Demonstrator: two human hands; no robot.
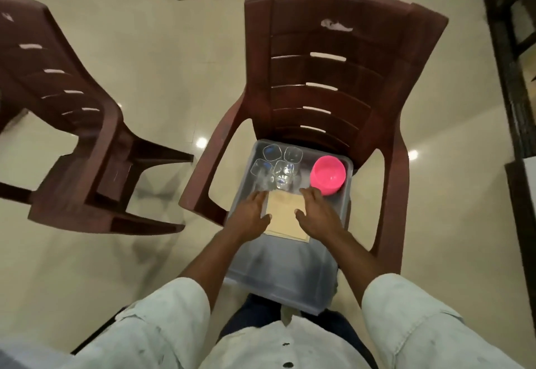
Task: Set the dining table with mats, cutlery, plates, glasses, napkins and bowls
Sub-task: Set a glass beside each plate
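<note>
No brand, label or lettering can be read on anything here; the only mark is a torn white scrap stuck to the backrest of the brown plastic armchair (333, 78). On that chair's seat sits a clear plastic storage bin (290, 276), its near end jutting past the seat's front edge toward the person's legs and its far wall up against the backrest. The armrests run close along both long sides of the bin, so the way in is from above. Inside, at the far left corner, stand four clear glasses (277, 162) in a tight two-by-two cluster, rims up. At the far right corner is a pink plastic bowl (328, 173), upright; whether it is one or a nested stack I cannot tell. Nearer the middle lies a stack of beige napkins (285, 215), flat on the bin floor, the count of sheets not clear. The left hand (251, 215) and the right hand (317, 212) reach down on either side of that stack, fingers extended and loose, thumbs turned inward over the napkins' edges; neither grips anything, and actual contact is hard to judge. Bare bin floor shows between the napkins and the near wall. A second brown plastic chair (72, 125) stands to the left, well apart, with pale tiled floor (162, 64) open between the two.
</note>
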